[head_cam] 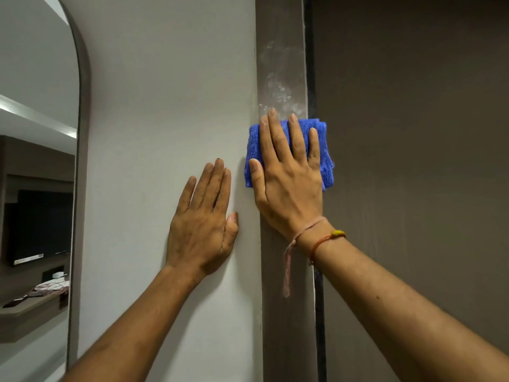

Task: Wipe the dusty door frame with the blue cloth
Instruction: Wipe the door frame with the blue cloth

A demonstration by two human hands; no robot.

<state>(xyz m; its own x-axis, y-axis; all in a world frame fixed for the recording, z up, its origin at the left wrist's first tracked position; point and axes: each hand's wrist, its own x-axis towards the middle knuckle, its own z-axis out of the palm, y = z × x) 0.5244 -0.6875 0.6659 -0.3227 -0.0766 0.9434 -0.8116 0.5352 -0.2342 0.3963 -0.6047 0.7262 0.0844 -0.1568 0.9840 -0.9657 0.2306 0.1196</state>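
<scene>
Forearms entered from the bottom edge, both bare, reaching up to the wall. Right wrist carried a faded pink-and-orange thread bracelet with a yellow bead [337,234], its loose end hanging down.

Left hand [202,223] lay flat on the pale grey painted wall [165,92], fingers extended and close together, gripping nothing; judged a brace.

Right hand [289,175] was spread flat, palm pressing the folded blue knitted cloth [326,161] against the brown upright door frame [286,312]. Fingers [296,139] were splayed and straight, not curled round the cloth: it was pinned by pressure, not grasped. Cloth lay under the fingers and palm, showing past the thumb on the left and past the little finger on the right, where it overhung the frame's edge towards the dark gap. Two longest fingertips reached just beyond the cloth's top edge.

Above the fingertips, whitish dust smears [281,78] remained on the frame; that stretch looked not yet wiped.

Risks, as judged: since only pressure held the cloth, easing off could let it slide or drop; bare fingertips leading an upward stroke could smear dust; the overhanging flap could catch at the frame edge.

Far left, an arched mirror [38,133] reflected a room.
</scene>
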